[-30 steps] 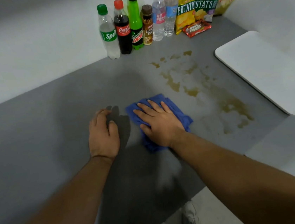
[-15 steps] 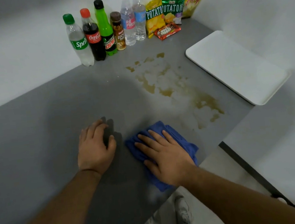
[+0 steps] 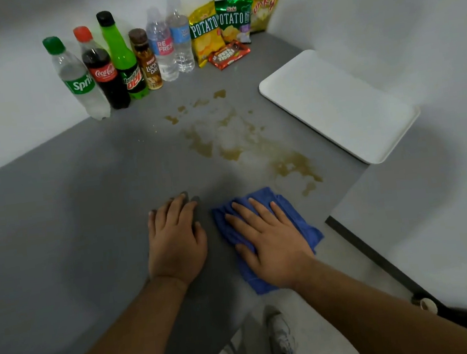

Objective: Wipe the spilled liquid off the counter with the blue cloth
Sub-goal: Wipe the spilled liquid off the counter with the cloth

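Blue cloth [image 3: 298,219] has slid back to the table's [image 3: 57,226] near edge under the flat, spread right hand [image 3: 271,242] — brown spill [image 3: 292,164] remains; left hand [image 3: 175,241] rests spread, empty.

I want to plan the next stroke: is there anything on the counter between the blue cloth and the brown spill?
Nothing visible. The right hand presses the blue cloth flat, and only bare grey counter separates it from the spill. The tray and bottles stand aside.

We saw a dim, flat-lit scene with soft, grainy detail. Light fell from above and behind, throwing a broad soft shadow over the counter [image 3: 57,226] ahead of the arms. Wide-angle distortion bent the bottles [image 3: 114,65] outward at the top. We noticed no glare; edges looked smeared.
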Demonstrator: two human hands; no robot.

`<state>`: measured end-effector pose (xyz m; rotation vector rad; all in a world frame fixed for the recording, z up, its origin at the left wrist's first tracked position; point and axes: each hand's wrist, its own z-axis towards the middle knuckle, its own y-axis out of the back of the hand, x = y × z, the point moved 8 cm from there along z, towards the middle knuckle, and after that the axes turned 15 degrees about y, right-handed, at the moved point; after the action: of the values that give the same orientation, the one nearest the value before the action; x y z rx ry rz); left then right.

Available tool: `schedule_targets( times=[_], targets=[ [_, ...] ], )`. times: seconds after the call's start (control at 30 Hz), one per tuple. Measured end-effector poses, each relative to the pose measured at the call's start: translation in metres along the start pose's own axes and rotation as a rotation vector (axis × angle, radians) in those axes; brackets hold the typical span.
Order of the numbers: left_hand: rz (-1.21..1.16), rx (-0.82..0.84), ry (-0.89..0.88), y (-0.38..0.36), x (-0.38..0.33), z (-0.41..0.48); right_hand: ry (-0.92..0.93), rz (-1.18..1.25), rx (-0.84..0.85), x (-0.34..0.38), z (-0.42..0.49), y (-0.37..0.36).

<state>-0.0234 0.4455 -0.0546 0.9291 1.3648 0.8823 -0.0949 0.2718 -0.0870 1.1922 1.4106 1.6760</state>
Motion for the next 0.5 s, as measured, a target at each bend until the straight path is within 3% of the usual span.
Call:
schedule_targets(
  times=[0.27, 0.5],
  targets=[
    [0.07, -0.098, -0.045, -0.006, -0.002, 0.0, -0.15, -0.037, 0.011, -0.047, 0.031, 0.017],
    [0.037, -0.119, -0.109, -0.013, -0.032, 0.009, 0.028, 0.012, 0.009, -0.027, 0.014, 0.013]
  ],
)
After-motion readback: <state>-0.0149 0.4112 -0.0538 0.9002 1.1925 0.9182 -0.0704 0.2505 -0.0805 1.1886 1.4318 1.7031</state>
